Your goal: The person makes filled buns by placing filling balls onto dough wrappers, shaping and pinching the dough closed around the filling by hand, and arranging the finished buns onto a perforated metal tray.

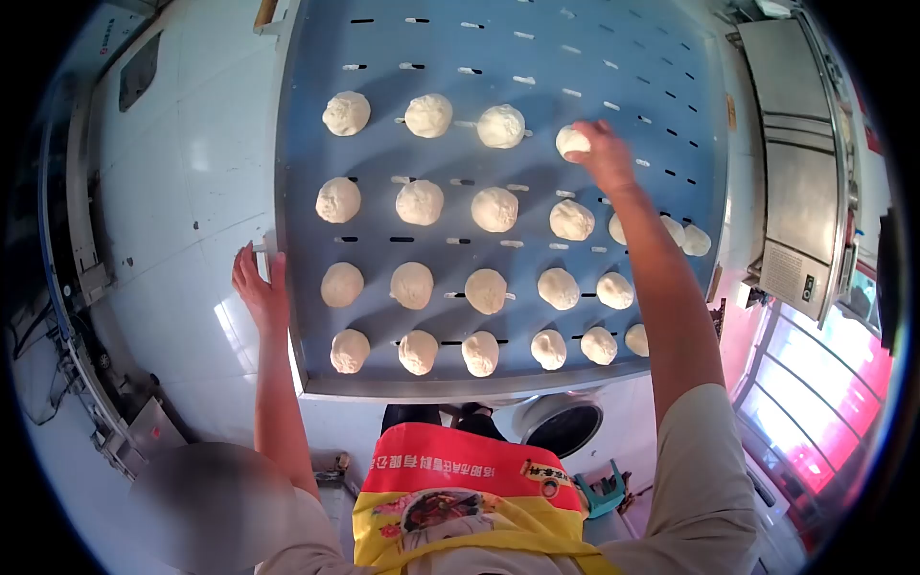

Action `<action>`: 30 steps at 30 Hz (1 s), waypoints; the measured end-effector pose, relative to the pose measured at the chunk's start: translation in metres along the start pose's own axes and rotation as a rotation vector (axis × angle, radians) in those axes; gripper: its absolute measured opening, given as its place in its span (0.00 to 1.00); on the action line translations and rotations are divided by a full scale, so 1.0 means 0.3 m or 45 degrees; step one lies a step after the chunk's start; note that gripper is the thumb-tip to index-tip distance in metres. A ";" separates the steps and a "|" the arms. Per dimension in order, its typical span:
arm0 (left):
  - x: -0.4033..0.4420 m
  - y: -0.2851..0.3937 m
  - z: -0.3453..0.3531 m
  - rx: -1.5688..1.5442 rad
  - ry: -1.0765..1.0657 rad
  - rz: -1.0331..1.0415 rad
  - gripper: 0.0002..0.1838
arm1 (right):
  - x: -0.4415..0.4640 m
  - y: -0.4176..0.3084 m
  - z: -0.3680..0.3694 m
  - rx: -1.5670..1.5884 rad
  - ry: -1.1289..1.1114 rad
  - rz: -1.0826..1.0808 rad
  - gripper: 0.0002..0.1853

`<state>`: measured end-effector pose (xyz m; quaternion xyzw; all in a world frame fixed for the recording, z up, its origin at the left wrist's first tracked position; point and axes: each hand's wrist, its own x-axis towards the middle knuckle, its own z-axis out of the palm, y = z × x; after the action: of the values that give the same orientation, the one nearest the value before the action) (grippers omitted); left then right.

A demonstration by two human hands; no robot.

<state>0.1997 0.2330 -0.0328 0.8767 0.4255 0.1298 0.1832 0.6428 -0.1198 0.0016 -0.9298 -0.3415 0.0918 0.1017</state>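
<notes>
My right hand [606, 158] is closed on a pale dough ball [573, 143] at the right end of the farthest row. The ball is at the surface of a large blue slotted tray [431, 38]; whether it rests there I cannot tell. Several more dough balls [494, 209] sit in rows across the near part of the tray, and my right forearm covers some on the right. At the tray's left edge, my left hand [261, 287] has its fingers apart and holds nothing, with the thumb by the metal rim [282, 192].
White tiled floor [192, 211] lies left of the tray. A steel appliance [795, 192] stands at the right, above a barred window [815, 383]. Near my legs are a round dark-centred container [565, 426] and a teal object [604, 491]. I wear a red and yellow apron [460, 489].
</notes>
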 end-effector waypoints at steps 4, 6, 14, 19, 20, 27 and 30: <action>-0.001 0.044 0.006 0.265 0.001 0.131 0.34 | 0.013 0.021 0.009 -0.046 -0.058 -0.084 0.29; 0.025 0.055 -0.014 0.301 0.029 0.093 0.34 | 0.027 0.047 0.014 -0.154 -0.046 -0.252 0.30; 0.019 0.010 0.034 0.243 0.005 0.034 0.29 | 0.059 0.002 0.027 -0.344 -0.307 -0.098 0.32; 0.011 -0.033 0.044 0.266 0.001 0.066 0.29 | 0.040 0.014 0.061 -0.282 -0.331 -0.067 0.31; 0.013 -0.029 0.045 0.259 0.006 0.065 0.29 | 0.046 0.013 0.052 -0.318 -0.382 -0.053 0.32; 0.012 0.002 0.029 0.255 0.027 0.041 0.27 | 0.092 -0.187 -0.095 -0.262 -0.421 0.507 0.37; 0.013 -0.015 0.038 0.265 0.050 0.065 0.27 | 0.110 -0.108 -0.003 -0.326 -0.475 0.429 0.34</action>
<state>0.2033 0.2363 -0.0448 0.8989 0.4175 0.1066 0.0792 0.6480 -0.0742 0.0072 -0.9458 -0.2036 0.2331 -0.0980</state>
